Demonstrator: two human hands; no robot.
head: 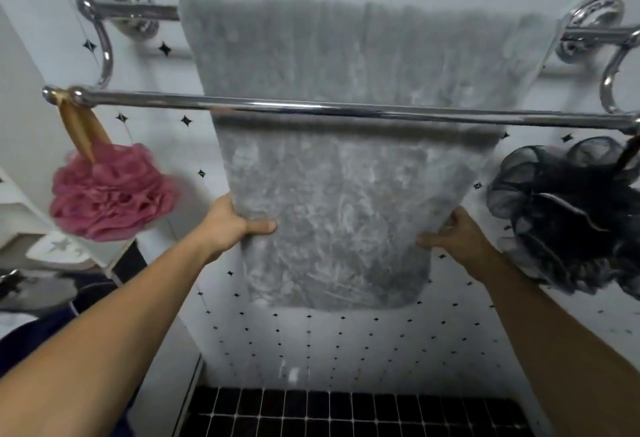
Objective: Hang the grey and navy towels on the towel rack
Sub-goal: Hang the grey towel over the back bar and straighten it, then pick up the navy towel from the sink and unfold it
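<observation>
The grey towel is draped over the upper back bar of the chrome towel rack and hangs down behind the lower front bar. My left hand pinches the towel's left edge, thumb on the front. My right hand grips its right edge at about the same height. Dark navy cloth, probably the navy towel, lies at the lower left beside my left forearm, partly hidden.
A pink bath pouf hangs by a gold ribbon from the front bar's left end. A black pouf hangs from its right end, close to my right wrist. White tiled wall behind, black tiled floor below.
</observation>
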